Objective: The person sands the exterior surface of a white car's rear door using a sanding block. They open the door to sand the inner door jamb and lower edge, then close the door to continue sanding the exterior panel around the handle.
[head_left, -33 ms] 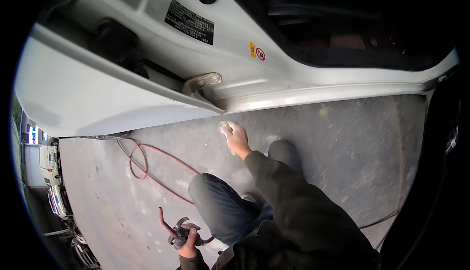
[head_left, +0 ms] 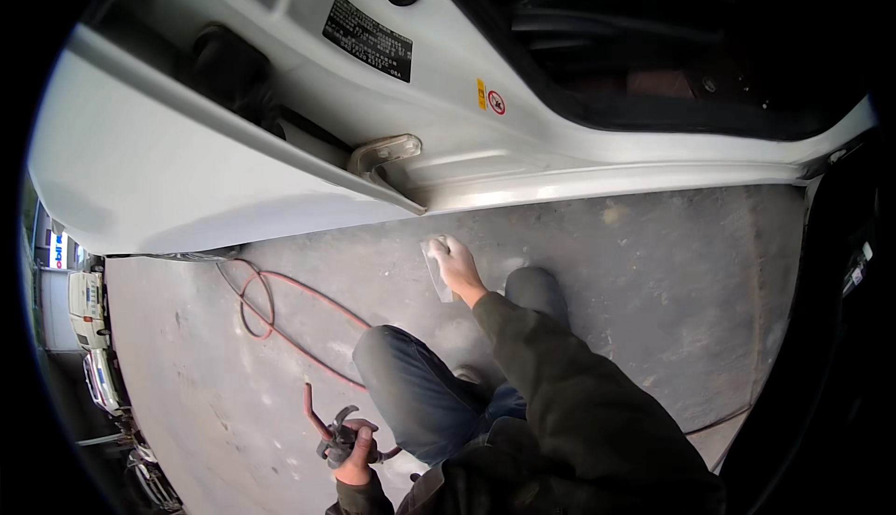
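- Left grip (head_left: 358, 459) is closed around a dark, trigger-style air gun (head_left: 338, 442) with a bent reddish nozzle tube, low beside the knee and well apart from the bodywork.
- Right grip (head_left: 457, 267) pinches a thin, pale, translucent flat sheet (head_left: 442, 280), its exact kind unclear, above the grey concrete floor (head_left: 672, 282), near the lower edge of the glossy white metal car panel (head_left: 196, 174).
- The step in hand looks like handling the sheet beside the panel, air gun idle.
- Reaching the panel would call for raising the right grip and minding the looped red hose (head_left: 308, 285).
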The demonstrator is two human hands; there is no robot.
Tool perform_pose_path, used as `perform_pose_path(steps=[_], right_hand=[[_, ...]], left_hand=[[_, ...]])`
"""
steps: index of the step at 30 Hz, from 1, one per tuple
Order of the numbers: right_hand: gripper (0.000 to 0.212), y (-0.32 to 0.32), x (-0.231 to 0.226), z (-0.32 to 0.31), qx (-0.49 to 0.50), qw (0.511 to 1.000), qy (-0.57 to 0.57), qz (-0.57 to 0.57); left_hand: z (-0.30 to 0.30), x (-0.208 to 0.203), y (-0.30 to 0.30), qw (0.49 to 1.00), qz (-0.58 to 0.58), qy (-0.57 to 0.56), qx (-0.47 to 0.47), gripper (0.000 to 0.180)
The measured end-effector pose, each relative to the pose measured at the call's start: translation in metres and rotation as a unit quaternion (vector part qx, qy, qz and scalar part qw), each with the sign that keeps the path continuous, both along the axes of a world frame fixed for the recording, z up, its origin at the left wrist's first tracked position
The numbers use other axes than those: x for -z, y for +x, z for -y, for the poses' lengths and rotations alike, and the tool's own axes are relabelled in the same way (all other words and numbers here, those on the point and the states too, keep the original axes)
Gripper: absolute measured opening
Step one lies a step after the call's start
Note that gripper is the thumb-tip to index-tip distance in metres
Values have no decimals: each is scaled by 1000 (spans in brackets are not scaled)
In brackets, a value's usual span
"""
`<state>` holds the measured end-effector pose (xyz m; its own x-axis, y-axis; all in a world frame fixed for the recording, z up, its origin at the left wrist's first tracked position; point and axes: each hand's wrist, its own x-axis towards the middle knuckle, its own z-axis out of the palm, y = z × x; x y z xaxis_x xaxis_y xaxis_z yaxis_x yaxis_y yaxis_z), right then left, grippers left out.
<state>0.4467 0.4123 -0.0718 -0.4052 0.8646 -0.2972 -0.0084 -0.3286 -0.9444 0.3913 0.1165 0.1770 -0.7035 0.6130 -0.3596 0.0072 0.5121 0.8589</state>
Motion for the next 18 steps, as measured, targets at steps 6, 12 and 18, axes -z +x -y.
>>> perform_pose_path(steps=[6, 12, 18], right_hand=[[43, 62, -26, 26, -19, 993, -117, -27], [59, 127, -14, 18, 24, 988, -142, -54], [28, 205, 19, 28, 47, 987, 24, 152]], left_hand=[[-4, 0, -3, 1000, -1, 9, -7, 18], [0, 16, -11, 998, -55, 26, 10, 17], [-8, 27, -35, 998, -31, 32, 42, 19]])
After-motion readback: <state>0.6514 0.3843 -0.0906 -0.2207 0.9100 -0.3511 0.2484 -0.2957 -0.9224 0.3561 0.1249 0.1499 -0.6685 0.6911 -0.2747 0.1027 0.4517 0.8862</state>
